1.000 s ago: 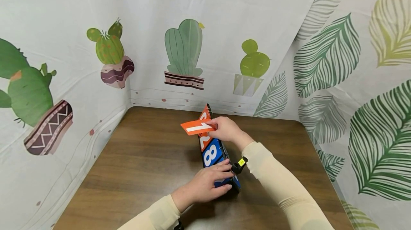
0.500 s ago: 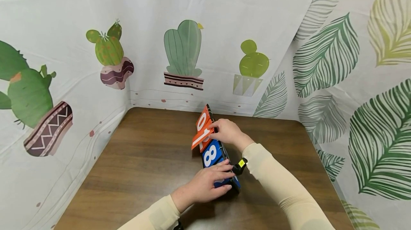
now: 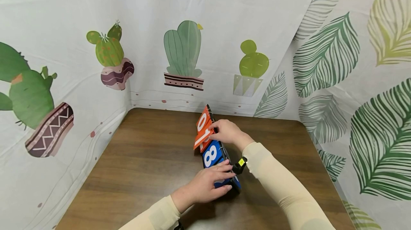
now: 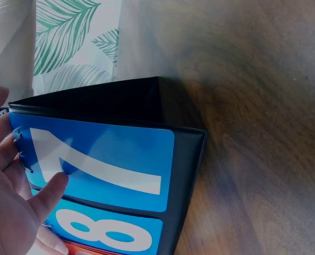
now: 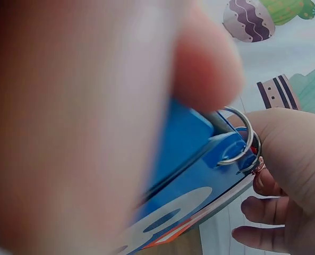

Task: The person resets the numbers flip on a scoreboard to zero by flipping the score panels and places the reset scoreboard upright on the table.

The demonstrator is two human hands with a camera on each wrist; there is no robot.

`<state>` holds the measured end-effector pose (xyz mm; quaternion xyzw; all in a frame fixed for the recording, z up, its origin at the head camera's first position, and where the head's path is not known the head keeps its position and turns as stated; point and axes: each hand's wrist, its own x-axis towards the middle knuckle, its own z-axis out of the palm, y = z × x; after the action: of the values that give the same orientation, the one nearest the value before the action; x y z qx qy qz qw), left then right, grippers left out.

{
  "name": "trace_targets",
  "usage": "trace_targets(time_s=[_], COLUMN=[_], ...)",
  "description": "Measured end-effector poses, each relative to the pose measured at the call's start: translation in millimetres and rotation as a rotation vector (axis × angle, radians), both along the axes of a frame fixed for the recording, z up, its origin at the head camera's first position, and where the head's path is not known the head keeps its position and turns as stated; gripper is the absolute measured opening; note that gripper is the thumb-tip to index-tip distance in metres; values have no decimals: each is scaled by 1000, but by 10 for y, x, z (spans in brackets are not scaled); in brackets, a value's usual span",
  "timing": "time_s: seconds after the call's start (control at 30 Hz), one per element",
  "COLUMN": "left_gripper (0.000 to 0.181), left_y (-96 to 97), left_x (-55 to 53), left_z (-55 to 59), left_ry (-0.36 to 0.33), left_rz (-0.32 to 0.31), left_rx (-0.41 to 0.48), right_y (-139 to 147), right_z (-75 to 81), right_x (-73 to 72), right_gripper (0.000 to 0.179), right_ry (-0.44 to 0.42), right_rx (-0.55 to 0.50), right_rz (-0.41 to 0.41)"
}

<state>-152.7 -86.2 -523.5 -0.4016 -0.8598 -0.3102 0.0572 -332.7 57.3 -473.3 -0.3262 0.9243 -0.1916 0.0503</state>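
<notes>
A tent-shaped flip scoreboard [image 4: 188, 154] stands on the table, with orange and blue number cards hung on rings. My right hand [image 3: 228, 131] pinches an orange card marked 1 [image 3: 201, 140] near its ringed edge, the card tilted slightly off the board. Beyond it shows an orange 0 card [image 3: 202, 121]; nearer lies a blue 8 card [image 3: 210, 155]. My left hand [image 3: 203, 185] rests over the near end, fingers fairly straight across the top edge. In the left wrist view, one fingertip touches a blue 7 card [image 4: 120, 175]. Blurred fingers cover much of the right wrist view.
The brown wooden table [image 3: 138, 165] surrounds the scoreboard. White cloth with printed cacti [image 3: 184, 51] hangs behind it, and a leaf-patterned cloth [image 3: 330, 58] hangs at the right. Metal rings [image 5: 250, 130] stick up along the scoreboard's top edge.
The orange 1 card, held raised and nearly flat a second ago, has swung down toward the board, uncovering the 0 card. My right hand moved slightly with it; my left hand stayed in place.
</notes>
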Motion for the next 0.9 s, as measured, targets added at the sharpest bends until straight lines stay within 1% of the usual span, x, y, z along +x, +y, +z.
trace_targets(time_s=[0.07,0.2,0.3,0.43,0.57,0.7,0.83,0.9], left_gripper=[39,39,39,39,38,33,28,27], left_y=[3,10,15,21,30,53,76,83], left_x=[11,23,20,0,-13,-25,-46,-48], left_z=[-4,-9,-2,15,33,41,37,38], left_ry=[1,-27,-16,16,15,86,197,230], left_rz=[-2,-2,0,1,-6,-7,13,19], left_rx=[-3,5,10,14,12,-7,-40,-48], right_y=[5,15,19,21,27,38,43,44], right_z=[-3,11,30,65,82,71,62,55], right_x=[7,18,6,-17,-33,-56,-91,-102], right_gripper=[37,38,38,38,39,39,39,38], right_ry=[-8,-38,-54,-67,-95,-125,-132,-135], right_rx=[2,0,-5,-15,-18,-28,-37,-42], right_rz=[5,8,7,7,7,7,17,23])
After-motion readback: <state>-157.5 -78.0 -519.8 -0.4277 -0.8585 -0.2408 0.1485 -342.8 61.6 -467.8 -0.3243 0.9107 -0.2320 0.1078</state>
